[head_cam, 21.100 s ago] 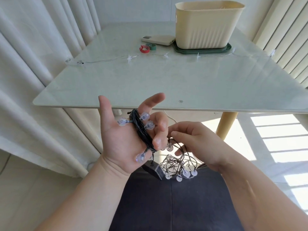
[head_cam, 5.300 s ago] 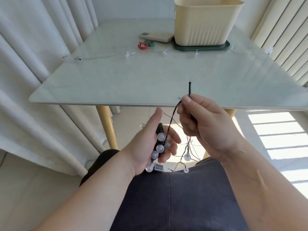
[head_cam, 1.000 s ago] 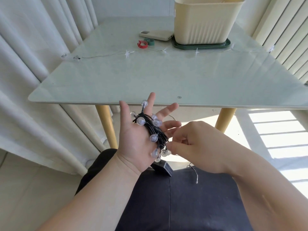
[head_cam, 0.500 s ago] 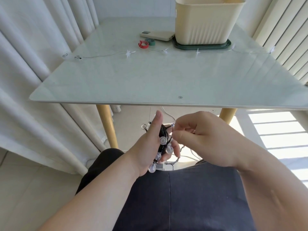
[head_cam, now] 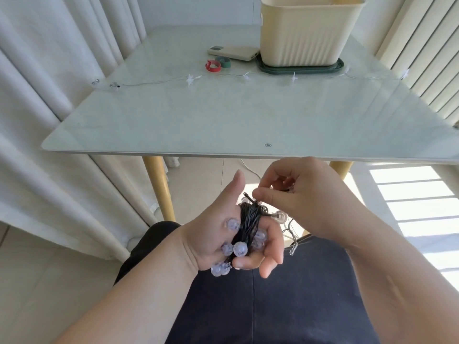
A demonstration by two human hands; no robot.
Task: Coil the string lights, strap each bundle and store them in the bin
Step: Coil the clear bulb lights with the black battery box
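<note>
While left hand (head_cam: pixel 211 240) grips coil (head_cam: pixel 248 219), long axis near-far, right hand (head_cam: pixel 305 202) pinches wire end (head_cam: pixel 247 196).

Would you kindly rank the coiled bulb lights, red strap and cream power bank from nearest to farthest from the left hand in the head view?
1. Coiled bulb lights, in the left hand.
2. Red strap, far mid-table.
3. Cream power bank, behind it.

Likely a home: curtains (head_cam: pixel 62 100), glass table (head_cam: pixel 223 115), blinds (head_cam: pixel 427 50).
</note>
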